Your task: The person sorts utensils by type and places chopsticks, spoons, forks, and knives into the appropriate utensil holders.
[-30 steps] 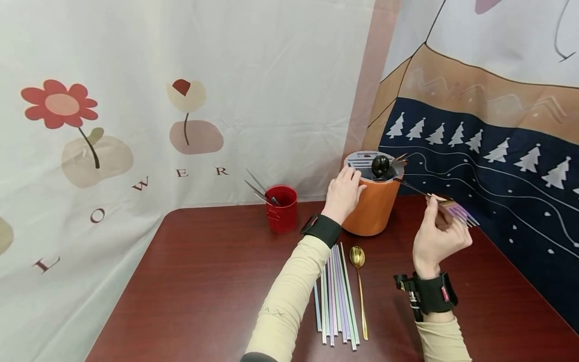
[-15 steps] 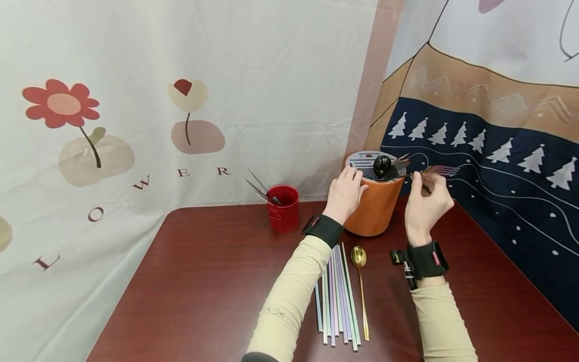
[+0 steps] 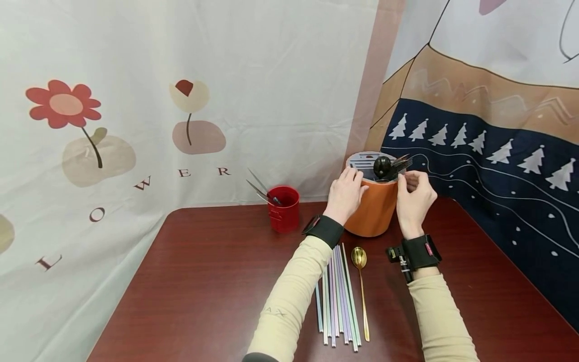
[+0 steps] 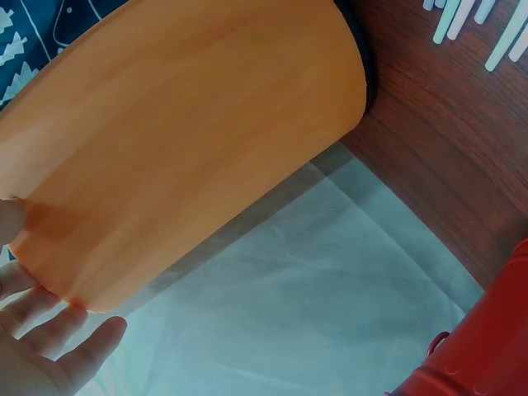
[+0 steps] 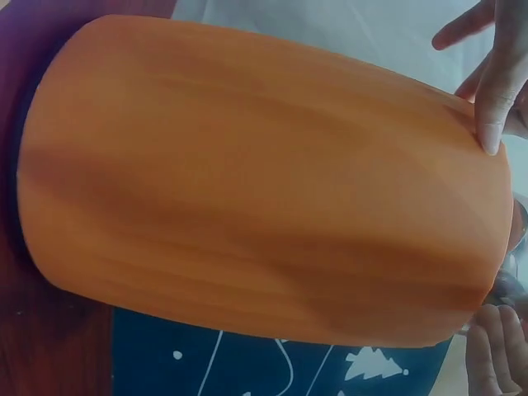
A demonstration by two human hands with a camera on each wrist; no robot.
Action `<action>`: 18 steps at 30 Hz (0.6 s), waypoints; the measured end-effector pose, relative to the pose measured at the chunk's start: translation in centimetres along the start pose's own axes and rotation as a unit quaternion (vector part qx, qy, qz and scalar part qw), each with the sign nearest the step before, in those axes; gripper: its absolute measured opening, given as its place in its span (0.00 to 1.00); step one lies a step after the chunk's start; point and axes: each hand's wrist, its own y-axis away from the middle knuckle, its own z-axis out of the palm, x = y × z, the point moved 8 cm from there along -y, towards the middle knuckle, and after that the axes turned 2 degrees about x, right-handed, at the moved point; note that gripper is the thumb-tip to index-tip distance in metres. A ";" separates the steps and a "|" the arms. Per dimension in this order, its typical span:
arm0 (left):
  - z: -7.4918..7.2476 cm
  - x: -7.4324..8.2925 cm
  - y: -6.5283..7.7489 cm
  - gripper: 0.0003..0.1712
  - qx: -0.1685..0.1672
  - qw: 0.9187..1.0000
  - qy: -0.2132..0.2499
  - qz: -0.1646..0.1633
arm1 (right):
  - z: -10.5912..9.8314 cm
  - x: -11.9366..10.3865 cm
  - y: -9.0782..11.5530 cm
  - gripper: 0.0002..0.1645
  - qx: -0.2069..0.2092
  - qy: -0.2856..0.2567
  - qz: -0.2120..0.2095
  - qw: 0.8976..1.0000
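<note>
An orange utensil holder (image 3: 371, 213) with a slotted grey top stands on the table. My left hand (image 3: 346, 193) grips its near-left rim, with the thumb on the outer wall; in the right wrist view, left fingers (image 5: 495, 103) overlap the rim. At the right rim is my right hand (image 3: 415, 198), thumb and index fingertips close together beside the metal utensils (image 3: 402, 163). I cannot tell whether these fingertips pinch a fork, the rim or nothing. A black rounded utensil head (image 3: 382, 166) sticks up from the top. The utensils' lower parts are hidden inside.
A red cup (image 3: 284, 213) holding a few thin metal utensils stands left of the holder. In front lie several pastel metal straws (image 3: 339, 301) and a gold spoon (image 3: 362, 286). Fabric hangings, white (image 3: 271, 75) and dark blue (image 3: 497, 191), rise behind the table (image 3: 203, 281).
My right hand has come left from beside the holder to its right rim. The fork it held, tines pointing right, no longer sticks out past the hand. The left hand has stayed on the rim.
</note>
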 end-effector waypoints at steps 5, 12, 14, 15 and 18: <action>0.2 0.1 0.0 0.22 -0.003 1.000 -0.003 0.001 | -0.6 0.5 0.9 0.14 -0.014 0.003 0.009 1.000; 0.2 0.1 -0.1 0.22 -0.005 1.000 -0.004 0.002 | -1.1 1.3 3.0 0.14 -0.067 0.041 0.011 0.997; 0.1 0.1 -0.1 0.22 -0.005 1.000 -0.005 0.002 | -1.0 1.4 3.7 0.14 -0.099 0.060 0.009 0.993; 0.1 0.1 -0.1 0.22 -0.005 1.000 -0.006 0.002 | -1.0 1.4 4.1 0.14 -0.116 0.071 0.007 0.991; 0.1 0.0 -0.1 0.22 -0.005 1.000 -0.005 0.001 | -0.7 1.5 5.2 0.15 -0.164 0.107 0.001 0.981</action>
